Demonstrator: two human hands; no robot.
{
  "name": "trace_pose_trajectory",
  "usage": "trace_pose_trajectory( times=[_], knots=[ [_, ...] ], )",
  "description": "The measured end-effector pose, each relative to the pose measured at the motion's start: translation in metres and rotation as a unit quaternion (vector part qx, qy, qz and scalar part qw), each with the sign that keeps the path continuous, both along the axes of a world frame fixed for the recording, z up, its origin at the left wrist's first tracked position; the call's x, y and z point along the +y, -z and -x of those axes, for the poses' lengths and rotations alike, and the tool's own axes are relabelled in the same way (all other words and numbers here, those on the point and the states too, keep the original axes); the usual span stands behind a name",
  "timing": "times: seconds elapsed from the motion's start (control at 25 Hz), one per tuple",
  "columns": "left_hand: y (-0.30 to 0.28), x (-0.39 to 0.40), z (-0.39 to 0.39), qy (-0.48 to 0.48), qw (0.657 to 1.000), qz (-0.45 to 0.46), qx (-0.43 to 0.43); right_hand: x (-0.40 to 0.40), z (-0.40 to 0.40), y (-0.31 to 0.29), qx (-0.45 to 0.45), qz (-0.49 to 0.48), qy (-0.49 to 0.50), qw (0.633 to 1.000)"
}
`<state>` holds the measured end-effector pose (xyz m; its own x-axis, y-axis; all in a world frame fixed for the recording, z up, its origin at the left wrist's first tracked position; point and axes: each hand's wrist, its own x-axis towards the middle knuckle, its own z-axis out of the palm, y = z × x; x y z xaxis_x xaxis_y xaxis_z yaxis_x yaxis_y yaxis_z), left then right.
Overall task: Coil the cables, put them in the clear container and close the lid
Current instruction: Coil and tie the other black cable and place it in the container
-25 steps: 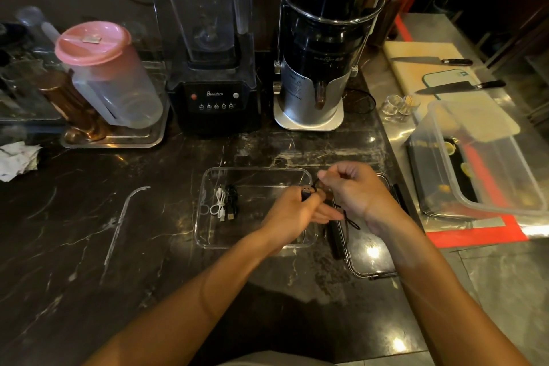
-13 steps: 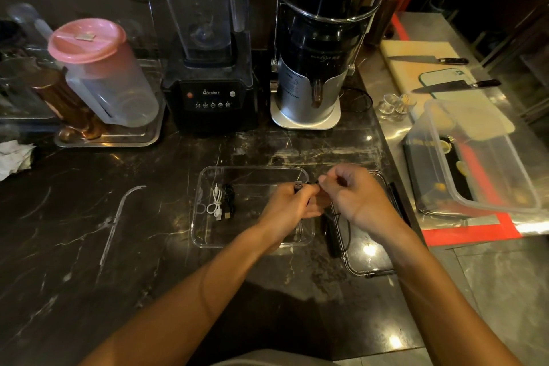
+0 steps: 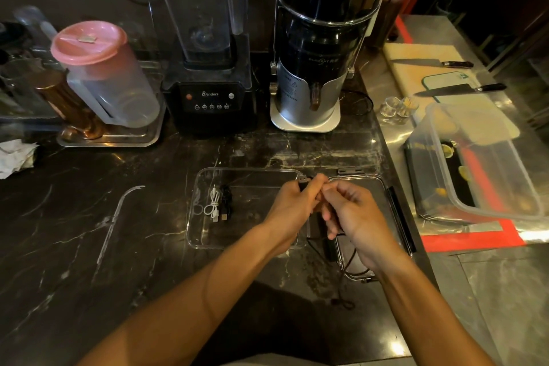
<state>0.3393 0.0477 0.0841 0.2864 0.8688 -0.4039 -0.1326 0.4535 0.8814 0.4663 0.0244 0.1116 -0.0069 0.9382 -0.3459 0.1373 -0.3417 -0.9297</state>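
The clear container (image 3: 246,244) lies open a little below the centre of the frame, a shallow rigid tray on the dark marble counter (image 3: 74,246). Its lid (image 3: 383,187) lies flat just to its right, partly under the right hand. Both look like hard, light plastic: easy to slide, likely slick under the fingers, best taken by the rims when the time comes to close up.

Inside the container, toward its left end, a coiled white cable (image 3: 214,202) and a coiled black cable (image 3: 225,200) lie side by side, already put away.

The left hand (image 3: 292,205) and right hand (image 3: 353,214) meet over the container's right edge. The left pinches the plug end of a thin black cable (image 3: 349,261) between curled fingers, the metal connector poking out above them. The right hand's fingers are curled close against the left, apparently on the same cable (the exact contact is hidden behind the knuckles). The slack hangs below the hands, trails over the lid's near corner and ends on the counter toward the bottom of the frame.

This cable should handle as light, limp and springy. It will likely want to unwind, so holding the loops pinched at one point near the plug seems wisest.
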Motion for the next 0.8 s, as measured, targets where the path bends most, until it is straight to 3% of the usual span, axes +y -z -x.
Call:
trace_pose_trajectory(
  times=[0.12,0.48,0.68,0.8],
  knots=[
    [-0.003,0.002,-0.006,-0.019,1.000,0.008,-0.019,-0.002,-0.005,0.007,-0.035,0.001,-0.025,0.999],
    [-0.014,0.003,-0.024,-0.101,0.981,0.070,-0.150,-0.004,-0.040,0.015,0.031,0.056,-0.105,0.992],
    [-0.020,0.001,-0.014,-0.100,0.982,0.048,-0.154,-0.010,-0.033,0.019,0.185,0.177,-0.118,0.959],
    [-0.018,-0.002,-0.003,-0.098,0.982,0.060,-0.150,-0.004,-0.028,0.026,0.208,0.204,-0.160,0.943]
  ],
)
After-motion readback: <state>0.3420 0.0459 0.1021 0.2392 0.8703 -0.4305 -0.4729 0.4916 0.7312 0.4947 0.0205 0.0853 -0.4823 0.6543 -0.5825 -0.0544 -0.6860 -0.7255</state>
